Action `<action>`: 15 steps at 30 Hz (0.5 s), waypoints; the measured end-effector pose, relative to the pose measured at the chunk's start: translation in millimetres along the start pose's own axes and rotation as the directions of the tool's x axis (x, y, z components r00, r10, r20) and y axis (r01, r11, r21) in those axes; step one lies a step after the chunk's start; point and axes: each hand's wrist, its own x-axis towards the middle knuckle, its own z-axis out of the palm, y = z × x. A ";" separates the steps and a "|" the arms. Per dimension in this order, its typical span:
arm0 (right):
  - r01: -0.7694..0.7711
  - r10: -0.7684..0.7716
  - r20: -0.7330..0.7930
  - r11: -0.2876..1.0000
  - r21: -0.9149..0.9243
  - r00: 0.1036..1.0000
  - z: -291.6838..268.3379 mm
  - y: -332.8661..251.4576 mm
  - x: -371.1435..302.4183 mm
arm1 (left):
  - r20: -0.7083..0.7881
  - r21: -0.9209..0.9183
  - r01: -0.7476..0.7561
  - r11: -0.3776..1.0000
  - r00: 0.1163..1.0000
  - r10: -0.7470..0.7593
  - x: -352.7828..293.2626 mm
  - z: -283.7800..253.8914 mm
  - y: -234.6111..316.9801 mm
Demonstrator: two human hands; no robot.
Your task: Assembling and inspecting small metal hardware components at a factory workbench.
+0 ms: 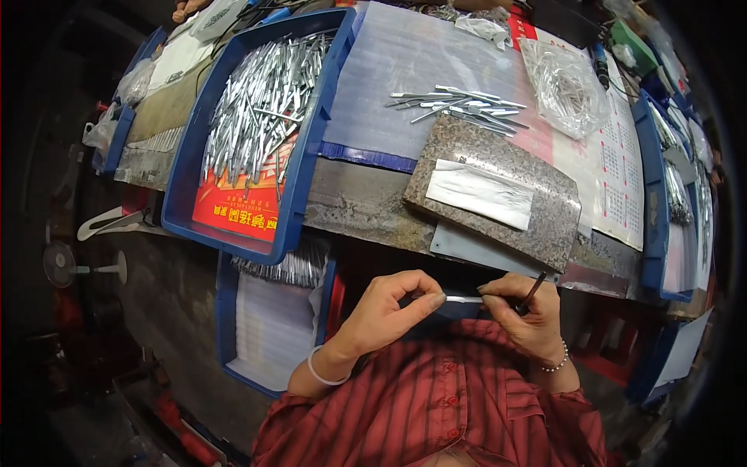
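A slim silvery metal strip (pixel 464 300) is stretched between my two hands, in front of my chest. My left hand (pixel 383 311) pinches its left end between thumb and forefinger. On the other end, the fingertips of my right hand (pixel 533 323) are closed. A dark pen-like tool (pixel 534 291) also sticks out of my right hand, slanting up; its tip and kind I cannot make out. Just beyond my hands lies a speckled stone slab (pixel 498 167) with a folded white sheet (pixel 478 194) on it. Behind the slab is a loose pile of similar metal strips (pixel 467 103).
A blue bin (pixel 299 180) heaped with metal strips (pixel 268 97) stands at the left table edge. Below it is another blue bin (pixel 272 342) with more strips. A clear plastic bag (pixel 566 86) lies at the back right, and a blue tray (pixel 657 218) stands far right.
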 end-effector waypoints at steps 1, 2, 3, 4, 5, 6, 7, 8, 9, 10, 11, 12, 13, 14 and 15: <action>0.007 -0.007 -0.018 1.000 0.008 1.000 -0.8 2.3 -0.1 | 0.003 -0.004 -0.002 1.000 1.000 0.002 1.0 -0.6 0.9; 0.015 -0.014 -0.035 1.000 0.015 0.999 -2.1 3.9 -0.1 | 0.018 0.026 -0.023 0.999 1.000 0.023 1.8 -0.9 3.0; 0.013 -0.012 -0.034 1.000 0.012 0.999 -3.0 4.3 0.1 | 0.033 0.056 -0.044 0.997 0.999 0.042 2.5 -1.5 4.8; -0.001 0.002 -0.053 1.000 0.019 0.999 -3.8 4.7 -0.1 | 0.035 0.052 -0.045 0.998 0.998 0.043 3.6 -1.8 5.6; -0.014 0.016 -0.072 1.000 0.025 0.997 -5.2 5.1 0.0 | 0.028 0.163 -0.143 0.976 0.990 0.140 5.1 -1.7 6.1; -0.009 0.009 -0.080 1.000 0.008 0.997 -7.4 4.0 1.2 | 0.032 0.274 -0.238 0.932 0.971 0.239 6.2 -1.7 7.2; -0.003 0.002 -0.088 1.000 -0.011 0.996 -10.3 1.8 2.8 | 0.034 0.271 -0.244 0.931 0.969 0.244 8.9 -0.3 8.9; -0.038 0.045 -0.109 0.998 0.057 0.993 -12.4 -0.3 4.1 | 0.006 0.433 -0.376 0.819 0.910 0.415 13.5 2.2 11.1; -0.070 0.083 -0.139 0.993 0.098 0.987 -14.8 -2.8 6.4 | 0.007 0.582 -0.470 0.663 0.819 0.574 19.1 3.7 13.7; -0.099 0.122 -0.168 0.985 0.140 0.978 -17.2 -6.2 8.8 | 0.020 0.632 -0.499 0.593 0.775 0.632 24.7 3.5 16.9; -0.112 0.140 -0.200 0.983 0.145 0.970 -19.3 -10.7 11.6 | 0.057 0.661 -0.539 0.522 0.730 0.681 32.0 1.0 20.5; -0.137 0.170 -0.231 0.979 0.153 0.958 -22.1 -10.5 13.3 | 0.101 0.682 -0.579 0.447 0.680 0.726 41.1 -1.6 23.5; -0.161 0.199 -0.261 0.974 0.162 0.945 -25.9 -10.1 15.6 | 0.096 0.679 -0.607 0.413 0.632 0.769 50.5 -2.5 24.6; -0.190 0.205 -0.301 0.979 0.077 0.931 -31.1 -11.4 19.5 | 0.107 0.701 -0.606 0.377 0.611 0.784 61.8 -6.5 25.2; -0.189 0.200 -0.312 0.980 0.065 0.929 -35.6 -11.2 21.2 | 0.119 0.722 -0.603 0.339 0.590 0.798 73.8 -10.8 25.3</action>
